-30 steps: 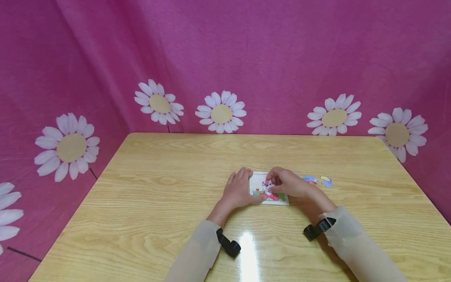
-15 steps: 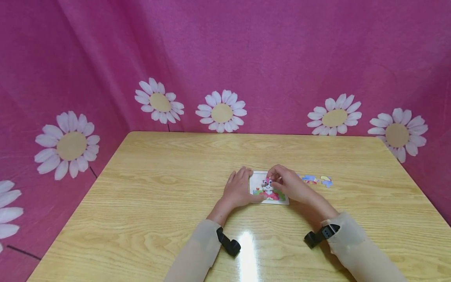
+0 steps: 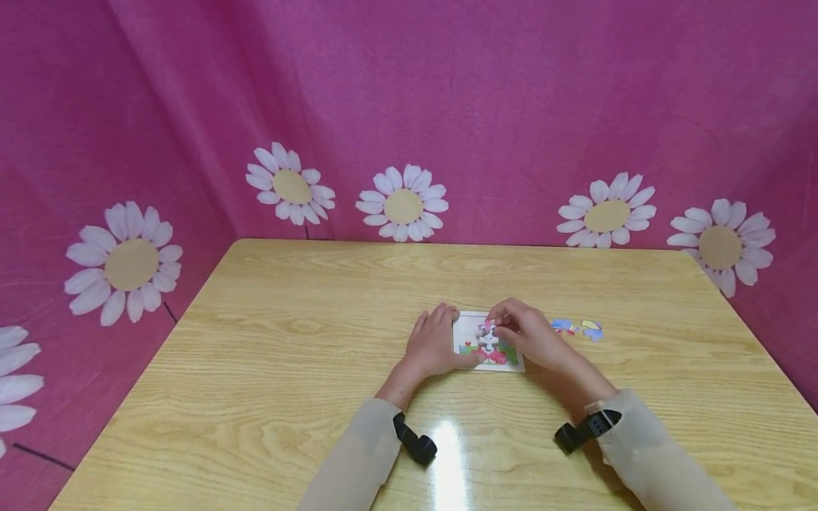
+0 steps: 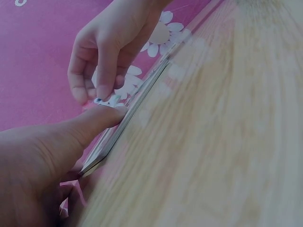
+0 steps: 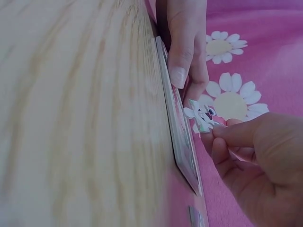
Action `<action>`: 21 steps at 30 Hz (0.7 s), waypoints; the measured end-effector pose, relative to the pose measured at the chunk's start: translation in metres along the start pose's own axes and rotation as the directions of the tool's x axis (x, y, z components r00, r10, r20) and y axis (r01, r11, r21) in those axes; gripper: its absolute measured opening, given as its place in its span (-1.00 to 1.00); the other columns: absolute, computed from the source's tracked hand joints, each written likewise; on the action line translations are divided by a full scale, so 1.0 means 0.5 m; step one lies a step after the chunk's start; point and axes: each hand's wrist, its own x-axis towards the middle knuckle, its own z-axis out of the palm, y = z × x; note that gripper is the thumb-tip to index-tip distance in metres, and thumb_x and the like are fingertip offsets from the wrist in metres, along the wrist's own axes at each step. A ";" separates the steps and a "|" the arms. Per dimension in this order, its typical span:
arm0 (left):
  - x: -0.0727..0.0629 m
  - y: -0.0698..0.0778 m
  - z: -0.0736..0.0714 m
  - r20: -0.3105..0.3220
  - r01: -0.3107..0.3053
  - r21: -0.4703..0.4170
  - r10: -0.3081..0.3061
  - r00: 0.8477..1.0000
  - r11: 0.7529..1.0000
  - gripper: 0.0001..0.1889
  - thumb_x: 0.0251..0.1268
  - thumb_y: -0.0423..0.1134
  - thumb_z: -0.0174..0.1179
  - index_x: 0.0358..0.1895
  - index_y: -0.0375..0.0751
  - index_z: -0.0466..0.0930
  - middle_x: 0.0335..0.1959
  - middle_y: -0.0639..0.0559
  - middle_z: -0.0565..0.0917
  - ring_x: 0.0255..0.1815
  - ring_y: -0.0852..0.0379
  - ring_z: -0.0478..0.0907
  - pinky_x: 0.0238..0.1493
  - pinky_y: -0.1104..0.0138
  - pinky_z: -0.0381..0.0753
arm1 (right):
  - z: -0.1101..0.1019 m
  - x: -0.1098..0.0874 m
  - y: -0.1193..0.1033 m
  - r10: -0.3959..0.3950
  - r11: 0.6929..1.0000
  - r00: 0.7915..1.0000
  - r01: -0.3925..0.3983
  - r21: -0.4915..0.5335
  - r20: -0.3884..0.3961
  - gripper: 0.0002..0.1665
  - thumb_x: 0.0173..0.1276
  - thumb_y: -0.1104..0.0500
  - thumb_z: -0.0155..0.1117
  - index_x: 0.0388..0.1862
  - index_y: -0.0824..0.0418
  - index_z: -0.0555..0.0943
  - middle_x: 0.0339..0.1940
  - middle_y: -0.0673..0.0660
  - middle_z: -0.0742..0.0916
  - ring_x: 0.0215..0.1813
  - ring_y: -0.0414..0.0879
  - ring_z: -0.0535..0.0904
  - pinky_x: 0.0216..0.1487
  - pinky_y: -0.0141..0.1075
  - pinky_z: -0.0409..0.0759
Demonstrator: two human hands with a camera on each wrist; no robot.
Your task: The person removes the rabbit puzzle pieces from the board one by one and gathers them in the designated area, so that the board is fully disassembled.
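I have the left hand (image 3: 431, 348) spread, uncurled, along the left side of the puzzle board (image 3: 465, 319), thumb pressing its near edge. The right hand (image 3: 533, 339) pinches an animal-face piece (image 5: 203, 116) just above the board, blocking my head view of its right part. Beyond that hand, loose pieces (image 3: 593, 329) lie on the worktop (image 3: 307, 341); a pink flowered curtain (image 3: 486, 106) hangs behind.
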 end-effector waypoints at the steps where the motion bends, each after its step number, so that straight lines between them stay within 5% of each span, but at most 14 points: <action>1: 0.000 0.000 0.000 -0.001 0.000 -0.001 0.000 1.000 1.000 -0.03 0.04 0.29 0.34 0.44 -0.18 0.22 0.51 0.00 0.23 0.63 0.03 -0.01 0.65 0.11 -0.11 | -0.001 -0.002 0.002 -0.002 1.000 1.000 0.002 -0.006 -0.003 -0.82 0.31 0.44 0.24 -0.14 0.27 0.57 -0.24 0.15 0.66 -0.25 -0.18 0.50 -0.23 -0.48 0.56; 21: -0.003 0.001 -0.004 0.017 -0.002 -0.005 0.002 1.000 1.000 0.01 0.03 0.31 0.32 0.47 -0.19 0.18 0.54 0.01 0.19 0.64 0.05 -0.05 0.65 0.11 -0.14 | -0.056 -0.071 0.050 -0.016 1.000 0.995 0.014 -0.020 -0.096 -0.79 0.26 0.47 0.28 -0.16 0.28 0.58 -0.29 0.16 0.67 -0.36 -0.36 0.50 -0.39 -0.49 0.55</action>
